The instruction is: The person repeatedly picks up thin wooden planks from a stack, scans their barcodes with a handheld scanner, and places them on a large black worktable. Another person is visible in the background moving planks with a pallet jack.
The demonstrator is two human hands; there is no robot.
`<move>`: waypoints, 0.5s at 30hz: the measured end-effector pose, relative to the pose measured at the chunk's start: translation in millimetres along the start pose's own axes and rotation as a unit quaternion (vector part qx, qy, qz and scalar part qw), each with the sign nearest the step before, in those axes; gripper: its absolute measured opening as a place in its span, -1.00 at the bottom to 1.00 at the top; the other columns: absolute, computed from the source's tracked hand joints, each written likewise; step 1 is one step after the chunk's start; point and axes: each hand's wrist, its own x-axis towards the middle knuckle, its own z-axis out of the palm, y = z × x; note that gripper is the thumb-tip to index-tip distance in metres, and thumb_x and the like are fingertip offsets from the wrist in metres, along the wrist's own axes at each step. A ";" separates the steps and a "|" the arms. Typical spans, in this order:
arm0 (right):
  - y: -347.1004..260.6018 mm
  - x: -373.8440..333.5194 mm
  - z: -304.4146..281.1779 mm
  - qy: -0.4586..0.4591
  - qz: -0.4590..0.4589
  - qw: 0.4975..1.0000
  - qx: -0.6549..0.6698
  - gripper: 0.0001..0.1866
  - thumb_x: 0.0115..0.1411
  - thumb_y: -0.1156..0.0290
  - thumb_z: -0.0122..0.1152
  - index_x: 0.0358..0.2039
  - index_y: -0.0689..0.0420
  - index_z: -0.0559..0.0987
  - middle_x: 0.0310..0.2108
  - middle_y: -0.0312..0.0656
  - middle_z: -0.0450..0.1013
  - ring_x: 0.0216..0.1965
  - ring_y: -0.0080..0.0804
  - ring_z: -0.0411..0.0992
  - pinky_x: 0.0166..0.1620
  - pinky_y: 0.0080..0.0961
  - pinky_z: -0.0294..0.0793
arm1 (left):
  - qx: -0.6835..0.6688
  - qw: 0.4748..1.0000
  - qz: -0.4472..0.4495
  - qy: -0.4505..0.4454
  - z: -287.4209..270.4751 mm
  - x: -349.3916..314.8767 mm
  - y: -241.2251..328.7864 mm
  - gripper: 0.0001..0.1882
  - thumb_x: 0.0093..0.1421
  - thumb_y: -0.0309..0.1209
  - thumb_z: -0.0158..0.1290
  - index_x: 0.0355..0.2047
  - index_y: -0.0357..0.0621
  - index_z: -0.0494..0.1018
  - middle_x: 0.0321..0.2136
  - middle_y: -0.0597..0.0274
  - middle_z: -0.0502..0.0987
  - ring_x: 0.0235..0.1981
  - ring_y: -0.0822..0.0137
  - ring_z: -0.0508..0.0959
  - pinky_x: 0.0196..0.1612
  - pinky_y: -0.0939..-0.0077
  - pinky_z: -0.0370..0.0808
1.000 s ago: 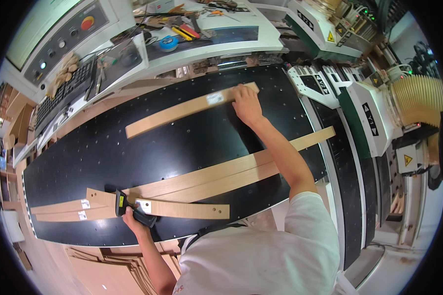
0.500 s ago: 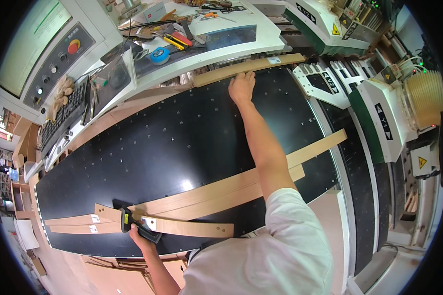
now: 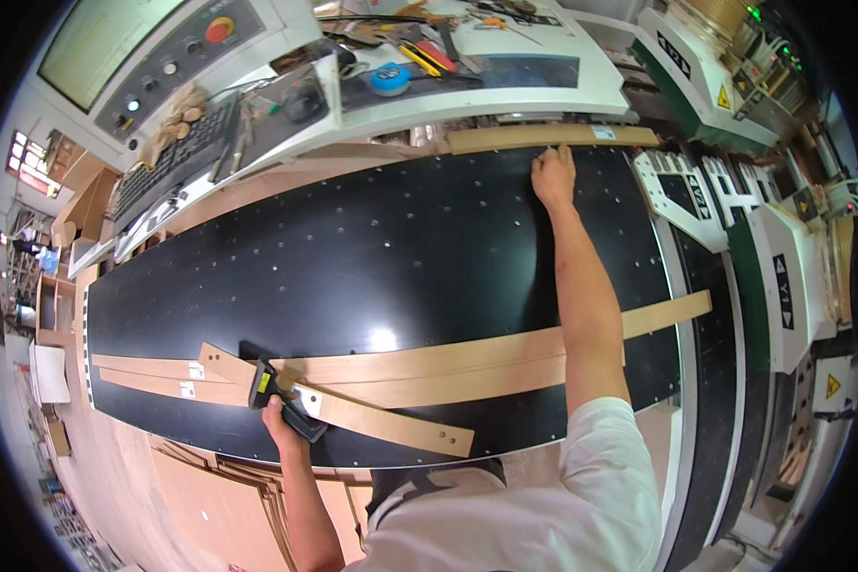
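In my left hand point(image 3: 278, 419) is a black handheld scanner point(image 3: 286, 400) with a yellow label, its head over crossing wooden strips. A short strip point(image 3: 400, 422) with drilled holes lies aslant beneath it, touching two long pale strips point(image 3: 429, 370) that bear white labels at the left. My right arm reaches across the black board point(image 3: 353, 257). At its far edge my right hand point(image 3: 554, 179) is closed, fingers curled at the near edge of another wooden strip point(image 3: 515, 140) with a white label. The fingertips are partly hidden.
Behind the board stands a white machine bench point(image 3: 601, 91) with a blue tape measure point(image 3: 389, 79), cutters and a keyboard point(image 3: 176, 157). A control panel point(image 3: 186, 52) rises at the upper left. White-and-green machine heads point(image 3: 777, 286) and rails are on the right. Brown panels point(image 3: 219, 505) lean below the board.
The whole view has shifted, with the bench and board now further right. My right hand stays at the far strip, and the scanner remains in my left hand over the crossing strips.
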 end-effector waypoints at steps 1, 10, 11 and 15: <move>-4.6 -0.5 -2.5 -0.020 -0.001 1.000 0.015 -0.79 0.12 0.38 0.16 -0.35 0.27 0.60 0.01 0.27 0.37 0.09 0.16 0.32 0.16 -0.05 0.32 | 0.001 1.000 0.006 0.001 -2.1 -1.4 0.7 -0.59 0.23 -0.04 0.03 -0.30 -0.19 0.47 -0.42 0.24 0.50 -0.38 0.32 0.54 -0.29 0.43 0.50; 10.3 -13.2 -6.9 -0.073 -0.050 0.996 0.034 -0.81 0.17 0.32 0.18 -0.35 0.20 0.54 0.17 0.19 0.35 0.18 0.13 0.30 0.25 -0.13 0.25 | -0.012 0.999 -0.034 -0.005 9.9 -6.3 8.2 -0.63 0.17 -0.17 0.15 -0.38 -0.33 0.54 -0.46 0.24 0.55 -0.49 0.42 0.53 -0.39 0.54 0.46; 5.0 -22.6 -5.4 -0.072 -0.053 0.995 0.042 -0.82 0.19 0.31 0.17 -0.36 0.18 0.51 0.19 0.17 0.33 0.21 0.11 0.28 0.26 -0.14 0.24 | -0.015 0.999 -0.038 -0.001 10.5 -11.0 8.3 -0.62 0.18 -0.16 0.15 -0.40 -0.33 0.55 -0.50 0.26 0.55 -0.52 0.43 0.52 -0.42 0.55 0.45; -39.4 -71.4 -13.5 -0.183 -0.135 0.963 0.144 -0.80 0.20 0.34 0.19 -0.36 0.23 0.48 0.21 0.12 0.33 0.25 0.13 0.23 0.29 -0.15 0.18 | -0.002 0.998 -0.057 0.016 -24.5 -70.1 6.6 -0.59 0.19 -0.13 0.13 -0.44 -0.32 0.57 -0.60 0.29 0.53 -0.56 0.45 0.51 -0.45 0.54 0.45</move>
